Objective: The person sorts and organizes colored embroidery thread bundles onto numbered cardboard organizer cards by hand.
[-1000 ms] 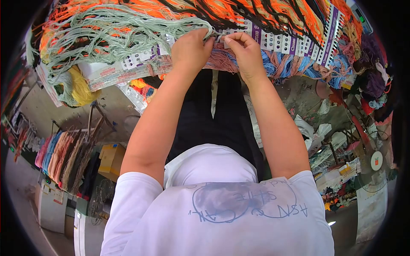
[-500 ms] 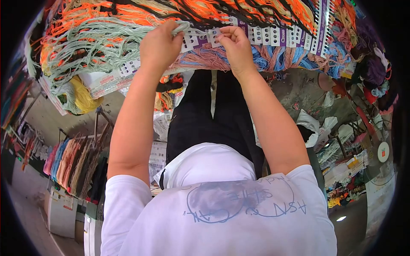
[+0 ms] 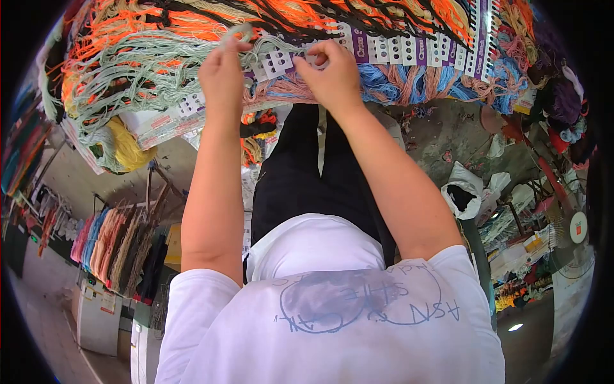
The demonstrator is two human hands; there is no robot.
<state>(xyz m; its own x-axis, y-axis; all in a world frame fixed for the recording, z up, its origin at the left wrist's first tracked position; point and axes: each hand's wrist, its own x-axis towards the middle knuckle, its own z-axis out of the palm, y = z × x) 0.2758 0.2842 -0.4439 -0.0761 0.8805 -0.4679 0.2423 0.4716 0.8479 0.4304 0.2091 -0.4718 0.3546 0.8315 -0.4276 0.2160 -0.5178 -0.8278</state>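
My left hand (image 3: 222, 80) is closed in a pinch on a looped bunch of pale green thread (image 3: 240, 32), lifted above the pile. From there the strands run right to a white punched thread card (image 3: 278, 63) with round holes. My right hand (image 3: 331, 75) is at that card's right edge, thumb and curled forefinger close together. What lies between those fingertips is hidden. To the right stretches a row of white and purple punched cards (image 3: 396, 50). More pale green thread (image 3: 147, 77) spreads out left of my left hand.
Orange and black threads (image 3: 281, 16) cover the far side. Blue and pink threads (image 3: 416, 84) hang along the near edge, and a yellow skein (image 3: 131, 144) hangs at the left. Coloured yarn (image 3: 115, 243) hangs on a rack at lower left. A fan (image 3: 577, 227) stands at right.
My right hand has moved left along the cards, towards the left hand. My left hand has shifted slightly left and turned, with the pale green thread still in it.
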